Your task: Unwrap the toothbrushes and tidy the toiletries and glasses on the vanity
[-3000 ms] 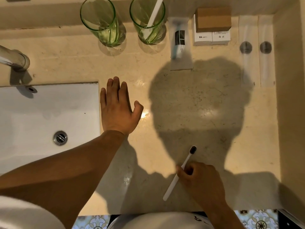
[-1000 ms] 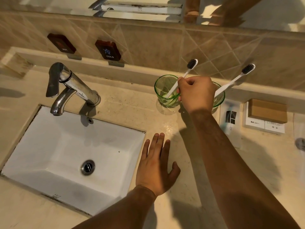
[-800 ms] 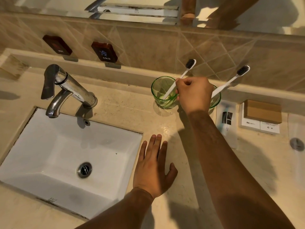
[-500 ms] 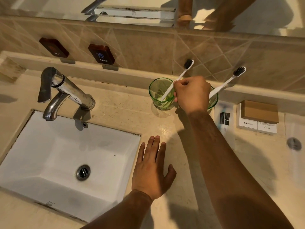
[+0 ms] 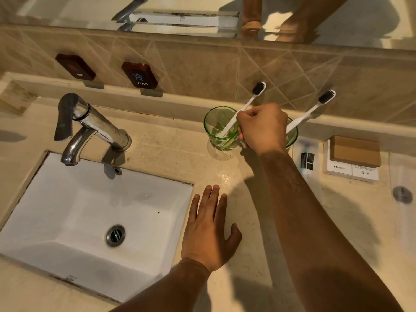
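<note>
Green glass (image 5: 221, 128) on the counter (image 5: 171, 143) holds the toothbrush (image 5: 242, 111), its handle pinched by the right hand (image 5: 262, 128); a careless release could tip it. Left hand (image 5: 208, 230) lies flat, fingers spread.

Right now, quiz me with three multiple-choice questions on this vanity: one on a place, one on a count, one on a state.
1. Where does the brown cardboard box sit?
A on white boxes
B in the sink
C on the faucet

2. How many white toothbrushes with black bristles stand in green glass tumblers?
A one
B two
C three

3. What is the right hand doing?
A lying flat
B turning the faucet
C pinching a toothbrush

Answers: 1 A, it rests on the white boxes. 2 B, one toothbrush in the left tumbler, another in the right. 3 C, its grip closes on the handle.
</note>
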A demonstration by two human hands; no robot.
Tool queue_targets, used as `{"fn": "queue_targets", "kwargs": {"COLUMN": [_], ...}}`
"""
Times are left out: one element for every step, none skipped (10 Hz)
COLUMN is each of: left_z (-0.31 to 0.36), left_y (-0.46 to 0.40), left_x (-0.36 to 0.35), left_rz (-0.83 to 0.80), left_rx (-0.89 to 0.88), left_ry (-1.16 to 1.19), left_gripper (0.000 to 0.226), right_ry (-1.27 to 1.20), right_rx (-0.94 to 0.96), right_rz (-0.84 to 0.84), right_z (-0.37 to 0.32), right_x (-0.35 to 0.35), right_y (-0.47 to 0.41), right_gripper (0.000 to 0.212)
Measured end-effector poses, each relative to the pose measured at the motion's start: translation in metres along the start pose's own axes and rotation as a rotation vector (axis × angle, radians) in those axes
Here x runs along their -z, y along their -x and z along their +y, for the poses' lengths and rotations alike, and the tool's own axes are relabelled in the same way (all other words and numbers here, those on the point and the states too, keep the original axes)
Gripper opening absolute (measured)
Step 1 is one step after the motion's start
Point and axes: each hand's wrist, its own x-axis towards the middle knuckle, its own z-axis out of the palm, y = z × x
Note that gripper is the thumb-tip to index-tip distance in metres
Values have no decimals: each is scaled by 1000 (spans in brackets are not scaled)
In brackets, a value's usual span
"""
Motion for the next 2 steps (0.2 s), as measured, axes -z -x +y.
{"fn": "queue_targets", "kwargs": {"left_z": [-3,0], "left_y": [2,0], "left_x": [-3,0], "left_rz": [5,3], "left_rx": [-9,-8], "left_ry": [-18,-11], "left_gripper": [72,72], "right_ry": [-8,-41], "right_rx": [38,55], "right_rz": [6,48], "right_z": [0,1], "right_x": [4,6], "right_y": [7,10], "right_gripper": [32,29]}}
